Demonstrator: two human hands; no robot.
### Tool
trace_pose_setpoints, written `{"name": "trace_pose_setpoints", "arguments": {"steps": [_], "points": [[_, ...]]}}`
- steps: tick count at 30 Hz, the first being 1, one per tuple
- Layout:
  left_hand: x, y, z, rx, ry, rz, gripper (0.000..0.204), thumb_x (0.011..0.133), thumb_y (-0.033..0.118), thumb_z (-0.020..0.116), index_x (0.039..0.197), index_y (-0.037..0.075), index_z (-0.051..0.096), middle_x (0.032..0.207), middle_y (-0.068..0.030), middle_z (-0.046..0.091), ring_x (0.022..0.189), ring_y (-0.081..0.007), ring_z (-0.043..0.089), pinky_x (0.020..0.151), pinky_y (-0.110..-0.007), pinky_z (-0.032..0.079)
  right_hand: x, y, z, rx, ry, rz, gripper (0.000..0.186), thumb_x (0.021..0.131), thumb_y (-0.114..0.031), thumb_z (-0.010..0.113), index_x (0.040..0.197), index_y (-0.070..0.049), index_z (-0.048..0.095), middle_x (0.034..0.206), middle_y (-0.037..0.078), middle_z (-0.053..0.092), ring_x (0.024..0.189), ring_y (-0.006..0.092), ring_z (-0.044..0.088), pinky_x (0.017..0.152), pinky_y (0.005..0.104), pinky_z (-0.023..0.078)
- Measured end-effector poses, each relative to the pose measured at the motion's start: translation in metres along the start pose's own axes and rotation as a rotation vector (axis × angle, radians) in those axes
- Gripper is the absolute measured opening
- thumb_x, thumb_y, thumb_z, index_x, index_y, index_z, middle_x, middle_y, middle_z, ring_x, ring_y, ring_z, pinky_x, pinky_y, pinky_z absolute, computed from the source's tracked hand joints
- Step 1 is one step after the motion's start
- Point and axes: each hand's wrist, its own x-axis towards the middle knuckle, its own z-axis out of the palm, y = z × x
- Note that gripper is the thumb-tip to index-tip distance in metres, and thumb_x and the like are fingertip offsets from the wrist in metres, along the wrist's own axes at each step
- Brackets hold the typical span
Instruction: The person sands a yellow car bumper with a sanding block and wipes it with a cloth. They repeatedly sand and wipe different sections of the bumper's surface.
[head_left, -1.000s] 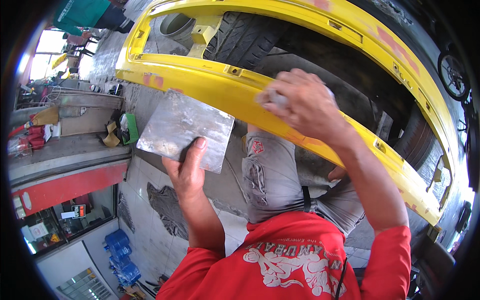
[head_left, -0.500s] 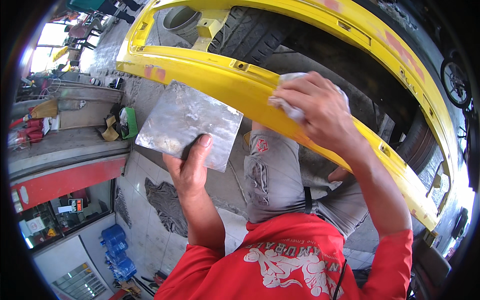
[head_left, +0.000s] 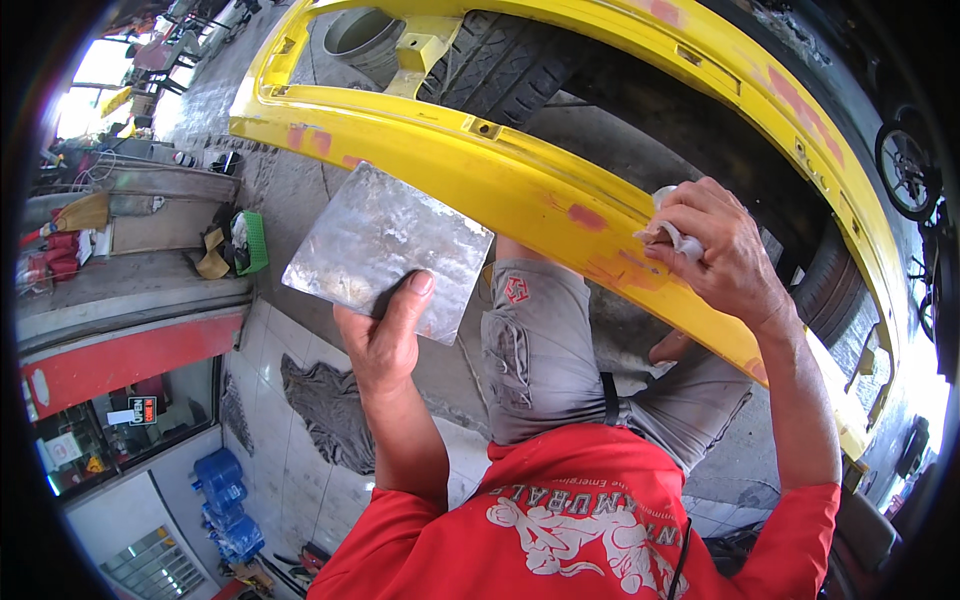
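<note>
My left hand (head_left: 385, 335) grips a square grey metal plate (head_left: 385, 245) by its near edge, thumb on top, and holds it flat in front of me. My right hand (head_left: 715, 250) is closed on a crumpled white cloth (head_left: 668, 225) and presses it against the near rail of a yellow car bumper (head_left: 480, 165). Reddish filler patches (head_left: 590, 217) show on the yellow paint just left of the cloth. My knees in grey trousers (head_left: 540, 345) are under the bumper.
A black tyre (head_left: 520, 55) lies under the bumper's far side, and another tyre (head_left: 830, 275) sits at the right. A grey rag (head_left: 325, 400) lies on the tiled floor. Blue containers (head_left: 225, 495) stand lower left. A green basket (head_left: 250, 240) sits by a low wall.
My right hand has slid the cloth to the right along the bumper's rail. The left hand keeps the metal plate in nearly the same place.
</note>
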Motion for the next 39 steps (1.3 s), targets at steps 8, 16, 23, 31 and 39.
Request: {"name": "trace_pose_setpoints", "arguments": {"steps": [8,16,23,31,39], "points": [[0.001,0.013,0.017,-0.032,0.029,0.06,0.032,0.098,0.0,0.083,0.127,-0.01,0.074,0.115,-0.0126,0.079,0.1,-0.0173,0.073,0.09,-0.033,0.057,0.042,-0.016,0.037,-0.052,0.082,-0.229,0.022,0.091,-0.01,0.078,0.112,-0.01,0.081,0.128,0.004,0.079,0.124,0.0297,0.069,0.105,0.0484,0.054],[-0.005,0.02,0.008,0.044,0.027,0.066,0.031,0.098,0.0,0.082,0.127,-0.009,0.075,0.116,-0.0123,0.08,0.102,-0.0176,0.073,0.092,-0.035,0.057,0.044,-0.004,0.021,0.033,-0.048,-0.242,0.022,0.09,-0.01,0.079,0.112,-0.012,0.079,0.13,0.004,0.078,0.123,0.0296,0.07,0.105,0.0464,0.054],[-0.007,0.018,0.012,0.05,-0.001,0.082,0.033,0.099,0.001,0.084,0.129,-0.009,0.075,0.119,-0.0126,0.08,0.104,-0.0187,0.073,0.094,-0.036,0.057,0.024,0.002,0.009,0.007,-0.044,-0.248,0.022,0.092,-0.013,0.083,0.113,-0.012,0.079,0.128,0.004,0.077,0.122,0.0306,0.071,0.105,0.0473,0.056],[-0.005,0.019,0.023,0.038,-0.032,0.076,0.031,0.099,0.001,0.084,0.128,-0.008,0.076,0.119,-0.0119,0.081,0.105,-0.0183,0.073,0.094,-0.035,0.057,0.029,0.004,0.012,-0.018,-0.035,-0.272,0.022,0.092,-0.012,0.083,0.114,-0.01,0.079,0.133,0.006,0.079,0.124,0.0314,0.071,0.106,0.0479,0.057],[-0.01,0.019,0.012,0.111,-0.1,0.054,0.051,0.096,-0.001,0.081,0.144,-0.009,0.065,0.132,-0.0156,0.075,0.116,-0.0224,0.071,0.104,-0.038,0.055,0.031,0.004,0.007,0.023,-0.075,-0.276,0.023,0.091,-0.012,0.084,0.114,-0.01,0.079,0.132,0.008,0.079,0.123,0.0338,0.073,0.106,0.0492,0.057]]}}
